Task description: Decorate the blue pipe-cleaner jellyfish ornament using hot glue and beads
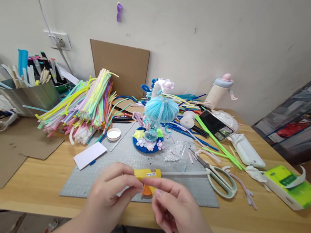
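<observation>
My left hand (115,188) is closed in a pinch, thumb against fingertips; whatever lies between them is too small to make out. Against those fingertips rests the index finger of my right hand (174,205), its thumb close below and the other fingers curled. Just behind both hands a yellow glue gun (148,173) with an orange trigger lies on the grey cutting mat (84,183), partly hidden by them. A pale glue stick (186,173) runs from it to the right. Farther back stands a blue fuzzy-wire figure (161,109) on a round dark-blue base with small flowers.
Scissors (223,183) and a bag of white beads (175,150) lie to the right. A white card (90,155) and a round white lid (113,134) are left. Bundled pipe cleaners (84,106), a phone (215,124) and a green tissue pack (291,187) surround the mat.
</observation>
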`<state>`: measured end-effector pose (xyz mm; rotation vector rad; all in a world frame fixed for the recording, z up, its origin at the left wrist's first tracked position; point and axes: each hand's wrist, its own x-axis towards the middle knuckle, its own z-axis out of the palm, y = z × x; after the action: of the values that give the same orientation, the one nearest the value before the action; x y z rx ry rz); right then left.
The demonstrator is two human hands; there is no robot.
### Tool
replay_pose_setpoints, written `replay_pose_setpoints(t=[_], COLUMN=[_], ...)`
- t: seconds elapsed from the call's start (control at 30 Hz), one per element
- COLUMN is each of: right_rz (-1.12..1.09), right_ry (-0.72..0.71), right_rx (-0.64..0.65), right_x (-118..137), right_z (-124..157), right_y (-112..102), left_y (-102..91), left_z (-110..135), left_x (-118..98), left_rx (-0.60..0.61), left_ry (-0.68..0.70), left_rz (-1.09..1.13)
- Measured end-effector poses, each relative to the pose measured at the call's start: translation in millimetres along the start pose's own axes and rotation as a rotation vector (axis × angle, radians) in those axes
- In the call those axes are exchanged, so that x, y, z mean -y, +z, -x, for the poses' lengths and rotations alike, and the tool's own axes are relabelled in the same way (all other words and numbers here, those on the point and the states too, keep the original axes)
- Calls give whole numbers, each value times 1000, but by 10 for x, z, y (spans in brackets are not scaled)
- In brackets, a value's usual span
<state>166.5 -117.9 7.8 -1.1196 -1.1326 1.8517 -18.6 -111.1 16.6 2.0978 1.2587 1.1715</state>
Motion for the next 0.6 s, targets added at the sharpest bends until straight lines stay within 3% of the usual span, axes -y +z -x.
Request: replay_pose_setpoints(t=[0.13, 0.23, 0.37, 0.6], right_rz=[765, 1209, 1275, 1227], right_ry=[-137, -45, -28, -11], right_rx=[-308, -397, -346, -339], right_x=[-74, -142, -185, -217], right_z=[-61, -125, -206, -243], right_y=[-150, -212, -163, -85], left_y=[32, 45, -11, -308], left_z=[-32, -45, -28, 63], left_x=[70, 120, 142, 244], left_rx=[-3, -17, -63, -275], left_ry=[-417, -607, -715, -726], left_rz=[458, 764, 876, 864])
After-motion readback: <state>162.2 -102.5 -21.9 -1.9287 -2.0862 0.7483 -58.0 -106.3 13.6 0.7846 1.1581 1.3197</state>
